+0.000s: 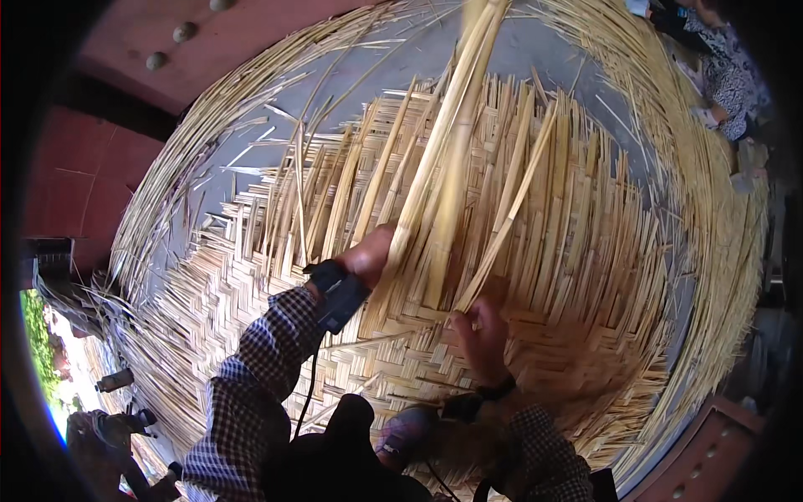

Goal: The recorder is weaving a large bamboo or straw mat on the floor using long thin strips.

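A large mat (401,343) of flat, pale yellow split reed or bamboo strips lies below me, woven in a zigzag pattern near me. Farther off, its long loose ends run upright away from me. My left hand (370,251) is closed round several long strips (431,159) raised off the mat, their far tops blurred. To the right, my right hand (485,339) is low over the weave, thumb and fingers pinched at the lower end of a single strip (517,201) that slants up and to the right. Its fingertips are partly in shadow.
Bundles of long strips (711,243) curve along the right, with more strips (176,167) piled at the left. Grey floor (535,50) shows beyond the mat. A studded red door (142,33) is at the upper left. Another person (728,75) is at the upper right.
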The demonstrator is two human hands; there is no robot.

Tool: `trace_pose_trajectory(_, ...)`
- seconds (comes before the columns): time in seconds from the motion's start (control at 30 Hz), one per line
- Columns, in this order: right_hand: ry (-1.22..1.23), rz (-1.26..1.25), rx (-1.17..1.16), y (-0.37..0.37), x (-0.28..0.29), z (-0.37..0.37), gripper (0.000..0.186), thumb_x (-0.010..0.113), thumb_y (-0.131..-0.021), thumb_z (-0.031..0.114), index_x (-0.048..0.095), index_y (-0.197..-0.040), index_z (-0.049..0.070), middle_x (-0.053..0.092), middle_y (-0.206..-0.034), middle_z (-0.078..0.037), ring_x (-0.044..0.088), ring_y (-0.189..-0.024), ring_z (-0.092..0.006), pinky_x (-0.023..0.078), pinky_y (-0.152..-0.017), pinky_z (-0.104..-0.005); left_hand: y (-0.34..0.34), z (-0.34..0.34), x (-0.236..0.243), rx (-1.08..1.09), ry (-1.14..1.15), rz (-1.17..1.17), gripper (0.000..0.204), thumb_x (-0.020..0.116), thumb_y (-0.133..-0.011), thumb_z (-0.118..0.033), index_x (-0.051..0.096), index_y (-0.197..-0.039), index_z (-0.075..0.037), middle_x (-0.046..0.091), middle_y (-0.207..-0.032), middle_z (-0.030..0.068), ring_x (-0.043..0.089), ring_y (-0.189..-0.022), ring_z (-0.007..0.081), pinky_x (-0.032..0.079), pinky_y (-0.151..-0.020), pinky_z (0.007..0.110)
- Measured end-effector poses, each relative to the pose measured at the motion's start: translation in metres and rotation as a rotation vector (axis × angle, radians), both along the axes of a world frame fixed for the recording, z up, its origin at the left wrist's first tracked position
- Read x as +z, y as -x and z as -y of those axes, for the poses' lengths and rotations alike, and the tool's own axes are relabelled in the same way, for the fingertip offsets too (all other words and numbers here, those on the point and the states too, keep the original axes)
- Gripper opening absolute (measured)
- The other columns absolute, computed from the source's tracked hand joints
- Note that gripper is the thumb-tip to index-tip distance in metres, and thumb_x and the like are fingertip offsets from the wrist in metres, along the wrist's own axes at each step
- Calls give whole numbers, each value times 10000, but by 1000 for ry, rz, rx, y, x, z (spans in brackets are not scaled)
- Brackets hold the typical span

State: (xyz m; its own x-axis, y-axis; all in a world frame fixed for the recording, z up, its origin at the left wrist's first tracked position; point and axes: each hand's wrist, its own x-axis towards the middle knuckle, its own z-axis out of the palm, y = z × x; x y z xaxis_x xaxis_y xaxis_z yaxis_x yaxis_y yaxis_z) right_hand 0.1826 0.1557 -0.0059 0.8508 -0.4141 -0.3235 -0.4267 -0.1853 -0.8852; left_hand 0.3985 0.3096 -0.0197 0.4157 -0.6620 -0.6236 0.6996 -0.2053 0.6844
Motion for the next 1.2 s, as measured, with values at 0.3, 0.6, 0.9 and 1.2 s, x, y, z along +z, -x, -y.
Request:
trace_pose_trajectory(0.3, -20, 96, 331, -21, -24, 8, 179, 671, -940, 117, 649, -1059, -14, 630, -826, -98, 616, -763, -170, 487, -706, -324, 17, -36, 39, -17, 37, 476, 327, 644, -980, -161, 634, -1263, 3, 707, -1122, 56, 666, -957, 137, 538, -879, 286)
trace_pose_trajectory(0.6, -45, 278, 61, -37, -16, -49, 228, 598, -962, 18, 618, -1190, 9, 681, -1002, -73, 662, -858, -168, 538, -713, -273, 101, -147, 4, 909, 125, 297, 178, 542, -939, 17, 671, -1063, 10, 694, -1078, 96, 654, -1024, 212, 526, -967, 345)
trace_pose_trajectory(0.9, 469, 68, 683, -112, 15, -135, 162, 650, -927, 85, 668, -1084, 51, 653, -1013, -114, 645, -920, -259, 535, -841, -377, 51, -196, 38, 487, -55, 247, 99, 541, -955, -41, 629, -934, 1, 694, -1011, 124, 695, -883, 225, 591, -760, 340)
trace_pose_trajectory(1.2, 415, 388, 847, -101, 14, -106, 214, 641, -871, 3, 681, -1062, 90, 653, -1005, -62, 654, -936, -286, 549, -861, -392, -30, -166, -14, -6, -513, 974, 247, 762, -840, -213, 707, -972, -11, 705, -772, 85, 662, -646, 148, 533, -592, 313)
